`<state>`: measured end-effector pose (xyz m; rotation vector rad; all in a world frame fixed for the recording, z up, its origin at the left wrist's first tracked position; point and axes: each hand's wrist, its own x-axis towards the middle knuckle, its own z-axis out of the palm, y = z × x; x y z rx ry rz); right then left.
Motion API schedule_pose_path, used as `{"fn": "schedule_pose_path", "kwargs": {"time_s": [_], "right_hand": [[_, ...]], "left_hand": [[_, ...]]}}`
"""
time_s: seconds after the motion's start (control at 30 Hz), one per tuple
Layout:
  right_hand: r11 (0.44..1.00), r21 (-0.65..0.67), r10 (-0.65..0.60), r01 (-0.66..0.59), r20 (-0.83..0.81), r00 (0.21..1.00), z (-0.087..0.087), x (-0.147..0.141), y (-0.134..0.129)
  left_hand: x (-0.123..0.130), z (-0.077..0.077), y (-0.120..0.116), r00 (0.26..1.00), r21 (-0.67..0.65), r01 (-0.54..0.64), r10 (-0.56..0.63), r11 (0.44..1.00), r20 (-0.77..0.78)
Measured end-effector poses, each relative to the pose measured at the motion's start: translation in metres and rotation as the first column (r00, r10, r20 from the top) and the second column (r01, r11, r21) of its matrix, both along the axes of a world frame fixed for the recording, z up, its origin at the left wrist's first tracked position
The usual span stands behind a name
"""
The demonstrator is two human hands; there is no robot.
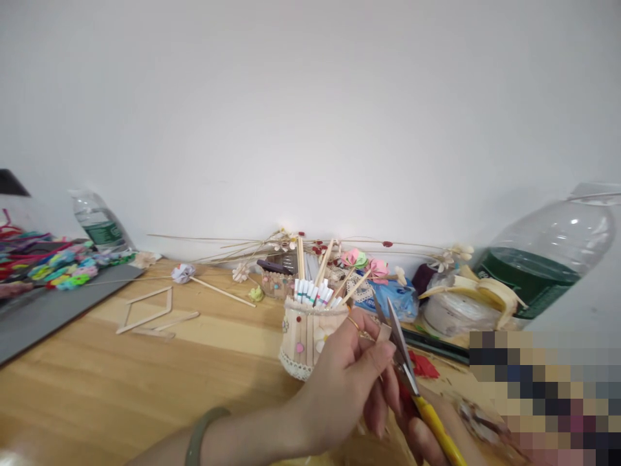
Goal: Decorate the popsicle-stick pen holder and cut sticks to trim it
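My left hand (347, 375), with a ring and a green bangle, pinches a small pale flat piece (385, 332) between thumb and finger; its material is unclear. In my right hand (420, 437), partly hidden behind the left, are scissors (407, 366) with yellow and red on the handles. Their blades are parted and point upward, just right of the pale piece. Behind my left hand stands a pen holder (295, 353) covered in wooden sticks and trimmed with lace and small decorations. It holds several white markers (310, 292) and thin sticks.
Wooden sticks (145, 320) and a paper flower (183, 272) lie left. Colourful yarn (68, 265) covers a grey board (72, 310). A green-labelled bottle (543, 259) and banana peel (480, 294) sit right. Dried flowers (286, 243) line the wall. Red scraps (423, 364) lie beside the scissors.
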<state>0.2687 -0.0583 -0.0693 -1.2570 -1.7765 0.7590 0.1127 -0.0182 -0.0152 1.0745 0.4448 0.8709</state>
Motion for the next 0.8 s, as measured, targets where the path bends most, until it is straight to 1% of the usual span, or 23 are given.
{"fn": "schedule_pose_path", "kwargs": {"time_s": [0.07,0.17,0.4,0.67,0.8], "right_hand": [[0.999,0.008,-0.046,0.046,-0.013,0.999,0.001,0.000,-0.002],[0.999,0.011,-0.047,0.047,-0.029,0.998,0.005,-0.002,-0.002],[0.998,0.038,-0.053,0.049,0.104,0.993,0.014,0.000,-0.001],[0.998,0.017,-0.063,0.062,0.102,0.993,0.014,0.007,-0.004],[0.995,0.021,-0.100,0.098,0.100,0.990,0.013,0.007,-0.007]], "left_hand": [[0.000,0.000,0.000,1.000,0.007,0.003,-0.003,1.000,-0.011],[0.000,0.001,0.001,1.000,0.020,0.011,-0.010,1.000,-0.021],[-0.006,0.007,0.004,0.995,0.088,0.037,-0.029,0.995,-0.092],[-0.014,0.014,0.011,0.984,0.126,0.071,-0.048,0.990,-0.173],[-0.017,0.018,0.012,0.981,0.137,0.076,-0.049,0.988,-0.187]]}}
